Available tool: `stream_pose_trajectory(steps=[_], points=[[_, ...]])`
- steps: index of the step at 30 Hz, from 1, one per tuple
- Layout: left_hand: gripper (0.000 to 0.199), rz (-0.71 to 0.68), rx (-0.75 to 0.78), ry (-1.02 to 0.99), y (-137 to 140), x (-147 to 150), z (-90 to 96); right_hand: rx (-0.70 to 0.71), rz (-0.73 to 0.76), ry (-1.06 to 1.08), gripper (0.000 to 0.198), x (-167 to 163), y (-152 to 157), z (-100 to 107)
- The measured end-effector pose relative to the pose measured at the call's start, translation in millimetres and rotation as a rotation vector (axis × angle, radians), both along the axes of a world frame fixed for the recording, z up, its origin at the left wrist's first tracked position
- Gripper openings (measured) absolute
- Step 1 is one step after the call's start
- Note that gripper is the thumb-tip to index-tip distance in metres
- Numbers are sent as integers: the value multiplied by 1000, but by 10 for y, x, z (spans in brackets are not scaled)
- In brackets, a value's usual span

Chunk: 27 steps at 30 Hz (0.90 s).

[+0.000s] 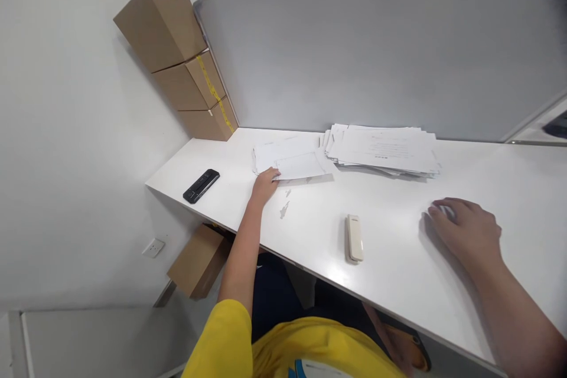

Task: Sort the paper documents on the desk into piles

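My left hand (264, 185) is at the near edge of a white sheet of paper (299, 165), its fingers closed on that edge. The sheet lies over other papers (270, 152), its near edge slightly raised. To the right, my right hand (469, 233) rests on the table with fingers and thumb curled together. A pale patch shows between them, and I cannot make out whether it is a held thing or the tabletop. A cream stapler (355, 238) lies between my two hands. Behind it is a thick, uneven stack of printed papers (383, 147).
A black phone-like device (201, 185) lies near the left end of the white table (310, 236). Cardboard boxes (177, 29) are stacked at the back left corner, with a yellow measuring tape (208, 78) on them. Another box (199, 263) is below. A grey panel (376, 41) borders the back.
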<state>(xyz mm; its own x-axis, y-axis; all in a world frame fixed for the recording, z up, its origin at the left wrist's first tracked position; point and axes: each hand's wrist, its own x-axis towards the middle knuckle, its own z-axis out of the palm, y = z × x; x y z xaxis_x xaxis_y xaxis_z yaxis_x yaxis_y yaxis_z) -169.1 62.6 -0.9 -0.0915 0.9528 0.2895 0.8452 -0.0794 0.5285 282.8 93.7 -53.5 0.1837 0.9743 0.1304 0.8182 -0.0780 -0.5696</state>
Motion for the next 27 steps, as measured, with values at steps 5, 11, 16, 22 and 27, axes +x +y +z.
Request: stream_pose_trajectory(steps=[5, 11, 16, 22, 27], points=[[38, -6, -15, 17, -1, -3, -4, -58, -23, -23, 26, -20, -9, 63], [38, 15, -41, 22, -27, 30, 45, -24, -17, -2, 27, -46, -36, 89], [43, 40, -45, 2, -52, 55, 119, -11, -18, 28, 28, -97, -65, 174], [49, 70, -57, 12, -13, 42, 129, -20, -20, 41, 34, -116, -84, 231], [41, 153, -4, 7, 75, 73, 174, -3, -30, 48, 33, -118, -84, 235]])
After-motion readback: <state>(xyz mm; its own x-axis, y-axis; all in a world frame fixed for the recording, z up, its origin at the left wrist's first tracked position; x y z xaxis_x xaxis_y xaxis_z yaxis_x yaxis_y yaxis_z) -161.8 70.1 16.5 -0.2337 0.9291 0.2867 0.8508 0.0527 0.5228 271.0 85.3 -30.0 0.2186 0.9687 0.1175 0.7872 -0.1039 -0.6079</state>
